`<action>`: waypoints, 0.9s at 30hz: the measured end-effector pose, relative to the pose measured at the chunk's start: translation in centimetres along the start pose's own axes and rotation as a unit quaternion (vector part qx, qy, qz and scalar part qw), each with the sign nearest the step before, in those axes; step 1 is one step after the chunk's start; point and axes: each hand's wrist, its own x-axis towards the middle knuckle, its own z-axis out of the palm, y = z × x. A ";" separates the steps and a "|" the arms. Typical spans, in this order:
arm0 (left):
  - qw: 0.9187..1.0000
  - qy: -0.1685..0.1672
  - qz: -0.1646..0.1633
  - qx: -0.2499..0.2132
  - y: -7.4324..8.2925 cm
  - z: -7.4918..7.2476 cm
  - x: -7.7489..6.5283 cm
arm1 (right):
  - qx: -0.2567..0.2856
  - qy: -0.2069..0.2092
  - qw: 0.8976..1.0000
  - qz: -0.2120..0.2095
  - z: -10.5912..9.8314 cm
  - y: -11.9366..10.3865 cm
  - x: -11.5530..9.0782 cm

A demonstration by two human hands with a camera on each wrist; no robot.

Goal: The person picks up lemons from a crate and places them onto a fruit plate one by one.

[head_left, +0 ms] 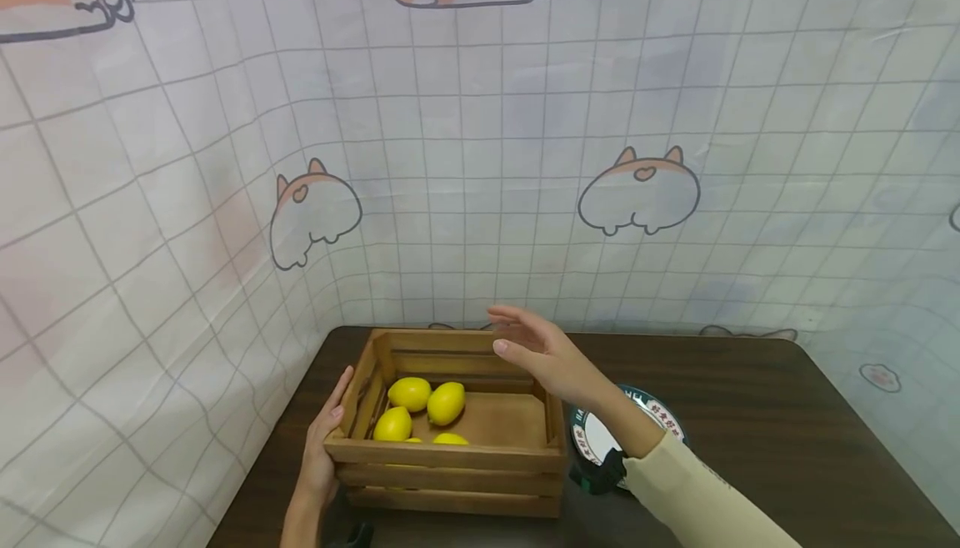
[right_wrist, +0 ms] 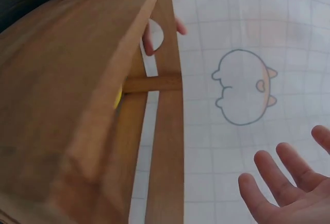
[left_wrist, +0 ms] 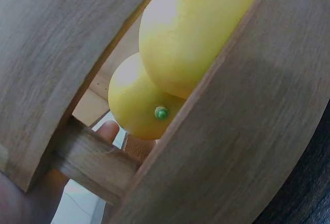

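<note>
A wooden slatted crate stands on the dark table, holding several yellow lemons toward its left side. My left hand grips the crate's left side; in the right wrist view, one of its fingers shows at the round handle hole. Two lemons appear close up between the slats in the left wrist view. Over the crate's right rear part hovers my right hand, its fingers extended and loosely spread, holding nothing. The right wrist view shows these fingers beside the crate, apart from it.
A round plate-like item with a green and white lettered rim lies on the table right of the crate, partly covered by my right forearm. The dark wooden table extends further right. A grid-patterned cloth with cartoon animals hangs behind and at the left.
</note>
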 end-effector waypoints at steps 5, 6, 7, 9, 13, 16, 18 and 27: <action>1.000 0.004 0.000 0.000 0.0 0.1 0.0 | -0.003 -0.023 1.000 0.020 0.1 0.0 1.6; 1.000 0.006 0.001 -0.001 0.0 0.1 0.0 | -0.005 -0.027 0.999 0.021 0.1 0.0 2.0; 1.000 0.007 0.000 0.000 0.0 0.1 0.1 | -0.007 -0.030 0.999 0.023 0.1 -0.1 2.3; 1.000 0.011 -0.001 0.000 0.1 0.2 0.1 | -0.009 -0.035 0.999 0.027 0.2 -0.1 3.1; 1.000 0.012 -0.006 0.002 0.1 0.2 0.1 | -0.013 -0.046 0.998 0.032 0.2 0.1 4.3; 1.000 0.011 -0.005 0.003 0.0 0.2 0.0 | -0.022 -0.057 0.998 0.032 0.4 0.3 5.2; 1.000 0.009 -0.003 0.004 0.0 0.2 0.0 | -0.030 -0.065 0.997 0.032 0.5 0.5 5.6; 1.000 0.002 -0.007 0.016 -0.1 0.1 0.1 | -0.044 -0.103 0.993 0.049 1.1 0.8 7.6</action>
